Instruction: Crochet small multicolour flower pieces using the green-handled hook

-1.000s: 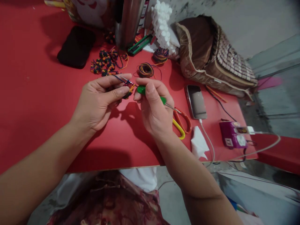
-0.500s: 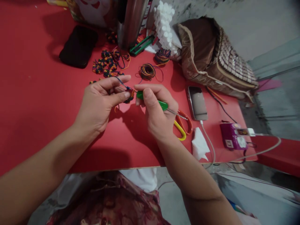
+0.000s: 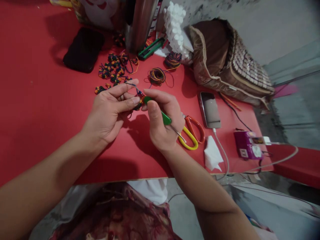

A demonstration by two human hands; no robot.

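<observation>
Left hand (image 3: 106, 111) with thumb and fingers pinched on small multicoloured crochet piece (image 3: 138, 103), right hand (image 3: 165, 120) closed around green-handled hook (image 3: 165, 118) at piece's edge, yarn coil (image 3: 157, 76) beyond, scissors (image 3: 192, 133) beside right hand, red table (image 3: 105, 166) beneath.

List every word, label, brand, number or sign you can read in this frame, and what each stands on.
None can be read.
Purple power adapter: white sticker, too small.
Container behind the steel flask: label markings, too blurred.
Brown bag: small pale mark, too blurred to tell if it is lettering.
</observation>
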